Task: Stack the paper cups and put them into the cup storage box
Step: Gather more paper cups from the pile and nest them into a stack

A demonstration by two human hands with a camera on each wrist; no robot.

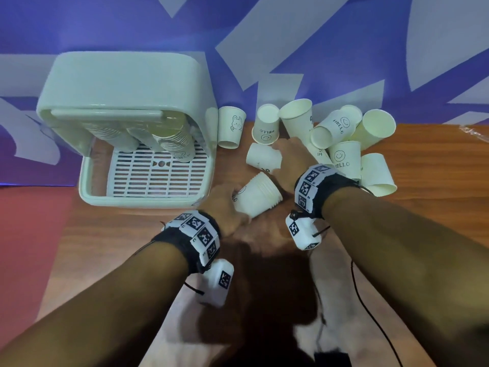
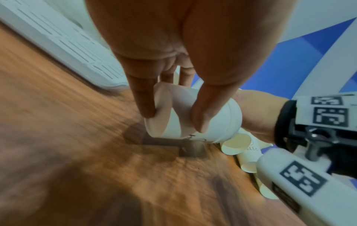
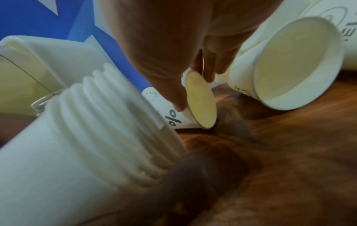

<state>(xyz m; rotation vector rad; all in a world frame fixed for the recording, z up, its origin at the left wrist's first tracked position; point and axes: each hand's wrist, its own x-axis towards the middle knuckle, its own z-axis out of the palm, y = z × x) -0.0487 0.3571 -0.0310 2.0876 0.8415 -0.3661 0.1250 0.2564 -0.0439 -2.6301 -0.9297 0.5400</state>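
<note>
My left hand (image 1: pixel 225 205) (image 2: pixel 173 119) grips a nested stack of white paper cups (image 1: pixel 258 194) (image 2: pixel 193 116) (image 3: pixel 86 137), tilted just above the wooden table with its rims pointing right. To its right, my right hand (image 1: pixel 288 152) (image 3: pixel 195 91) pinches the base end of a single cup (image 1: pixel 263 157) (image 3: pixel 201 100) that lies on its side. The cream cup storage box (image 1: pixel 119 102) stands at the left with its lid raised. Stacks of cups (image 1: pixel 169 139) lean inside it over a slotted tray.
Several loose cups (image 1: pixel 344 133) lie in a heap at the right, some printed HELLO. A bunny-print cup (image 1: pixel 231 127) stands upside down beside the box. Bare wooden table (image 1: pixel 119 247) lies toward me. A black cable (image 1: pixel 370 300) trails from my right wrist.
</note>
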